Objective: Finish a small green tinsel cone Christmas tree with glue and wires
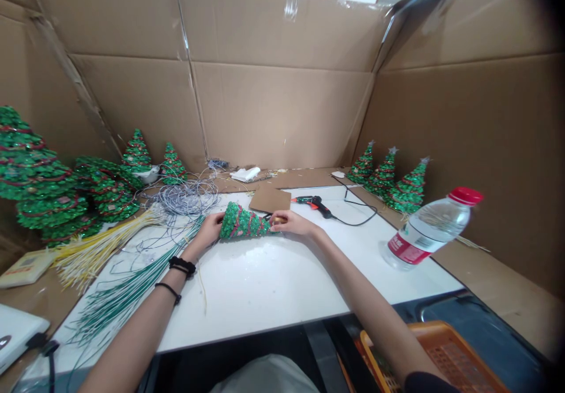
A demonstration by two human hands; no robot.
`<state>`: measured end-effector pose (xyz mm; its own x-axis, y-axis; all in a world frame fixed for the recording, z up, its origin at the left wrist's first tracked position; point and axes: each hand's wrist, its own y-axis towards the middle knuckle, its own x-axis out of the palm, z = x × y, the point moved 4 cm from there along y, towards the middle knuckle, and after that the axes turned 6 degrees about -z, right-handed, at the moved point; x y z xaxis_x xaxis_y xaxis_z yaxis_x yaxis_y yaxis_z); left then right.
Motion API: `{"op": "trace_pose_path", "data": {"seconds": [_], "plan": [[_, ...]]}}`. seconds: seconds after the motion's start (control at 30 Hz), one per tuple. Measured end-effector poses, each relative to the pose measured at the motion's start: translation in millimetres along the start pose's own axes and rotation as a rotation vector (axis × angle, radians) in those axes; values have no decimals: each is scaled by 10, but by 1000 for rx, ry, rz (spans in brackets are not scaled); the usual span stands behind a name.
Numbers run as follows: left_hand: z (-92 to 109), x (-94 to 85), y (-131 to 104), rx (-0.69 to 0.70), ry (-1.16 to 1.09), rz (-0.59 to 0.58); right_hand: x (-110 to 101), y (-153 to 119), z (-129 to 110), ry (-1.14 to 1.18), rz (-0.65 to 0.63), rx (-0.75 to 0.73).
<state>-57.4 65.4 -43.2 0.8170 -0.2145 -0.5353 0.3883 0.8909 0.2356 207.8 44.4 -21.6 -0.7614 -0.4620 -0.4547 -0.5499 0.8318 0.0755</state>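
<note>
A small green tinsel Christmas tree [245, 222] with red garland lies on its side above the white board. My left hand [209, 232] is closed around its wide base end. At the tree's narrow tip is my right hand [289, 222], its fingers pinched together on a small yellowish-brown thing [279, 220] that I cannot make out. Just behind the tree lies a brown cardboard piece [269, 199]. A hot glue gun [315, 203] with an orange trigger rests to the right of it, its black cord running off to the side.
Bundles of green wires [132, 290], yellow-white wires [106, 243] and tangled silver wire [183, 196] spread at left. Finished trees stand at left [39, 187] and right [408, 187]. A tilted water bottle [430, 234] is at right; an orange basket [459, 352] sits below. Cardboard walls [282, 99] surround the table.
</note>
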Motion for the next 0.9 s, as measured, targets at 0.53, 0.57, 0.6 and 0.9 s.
{"op": "trace_pose_path", "data": {"seconds": [0.53,0.57,0.6,0.9], "plan": [[86,-30,4,7,29,5,34,-432,-146,340,358,-9],[92,-36,4,2,41,7,50,-414,-140,359,351,-24],[96,-41,3,-3,52,8,65,-395,-126,381,353,-34],[154,-68,-2,-23,119,-26,206,-333,-14,404,367,-83]]}}
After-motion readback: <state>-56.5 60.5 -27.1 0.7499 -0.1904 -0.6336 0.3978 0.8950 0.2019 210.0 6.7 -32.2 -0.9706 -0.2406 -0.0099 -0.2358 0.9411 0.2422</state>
